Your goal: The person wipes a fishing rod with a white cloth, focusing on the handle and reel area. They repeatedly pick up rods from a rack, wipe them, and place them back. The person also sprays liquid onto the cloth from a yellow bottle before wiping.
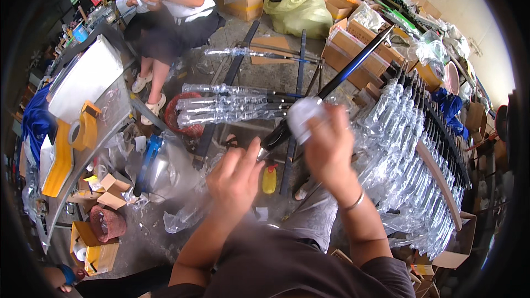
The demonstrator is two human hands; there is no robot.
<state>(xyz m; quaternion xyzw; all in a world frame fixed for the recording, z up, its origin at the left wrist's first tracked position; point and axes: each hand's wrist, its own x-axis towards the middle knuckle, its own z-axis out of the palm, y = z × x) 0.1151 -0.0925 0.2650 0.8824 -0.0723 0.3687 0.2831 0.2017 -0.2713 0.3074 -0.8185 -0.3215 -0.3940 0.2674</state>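
My left hand (236,175) grips the lower black end of a long dark rod (353,63) that runs up and to the right. My right hand (329,143) is closed on a white cloth or wrap (301,116) pressed around the rod's middle. Several rods in clear plastic sleeves (232,107) lie across a frame just beyond my hands.
A rack of many bagged rods (419,154) stands at the right. At the left are a table (110,116) with a yellow tape dispenser (83,129) and a white board. A seated person (171,11) works at the back. Cardboard boxes (353,49) and a green sack (298,11) fill the far floor.
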